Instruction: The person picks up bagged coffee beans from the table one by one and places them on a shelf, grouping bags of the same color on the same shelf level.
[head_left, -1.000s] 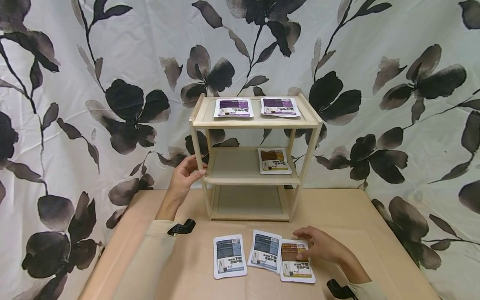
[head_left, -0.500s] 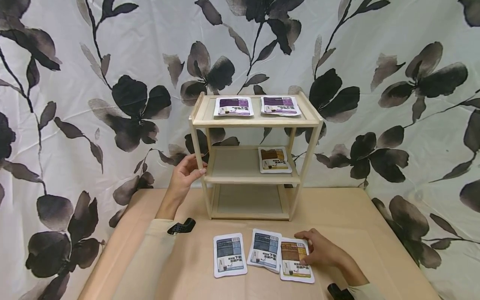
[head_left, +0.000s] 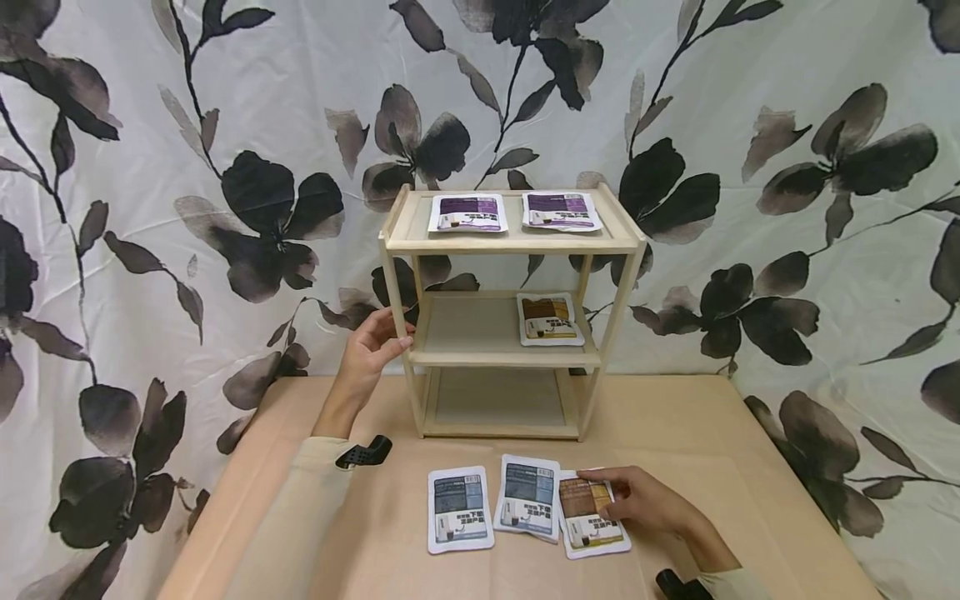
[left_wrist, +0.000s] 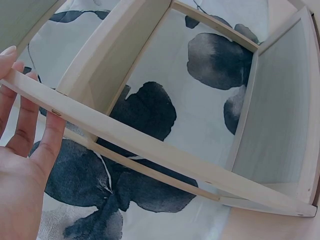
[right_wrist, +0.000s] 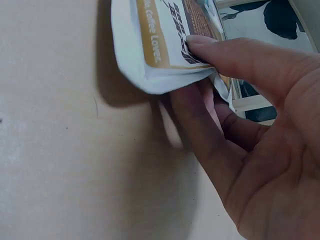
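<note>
My right hand point(head_left: 648, 500) pinches a brown-and-white coffee sachet point(head_left: 588, 521) at its right edge. In the right wrist view the thumb lies on the sachet's point(right_wrist: 170, 45) printed face, with fingers beneath it, and a shadow falls on the table below. With my left hand point(head_left: 367, 354) I grip the left front post of a small wooden three-tier shelf point(head_left: 506, 360); in the left wrist view the thumb and fingers are around the post point(left_wrist: 150, 145). Two blue-grey sachets lie beside the brown one: one in the middle point(head_left: 527, 496), the other further left point(head_left: 459, 510).
On the shelf's top tier lie two purple sachets, left point(head_left: 468, 213) and right point(head_left: 561, 212). Another brown sachet point(head_left: 550, 320) is at the right of the middle tier. A floral curtain point(head_left: 255, 125) hangs behind the table point(head_left: 675, 417).
My right hand has taken hold of the brown sachet's edge, and the sachet has tilted and turned slightly. The left hand stays on the shelf post.
</note>
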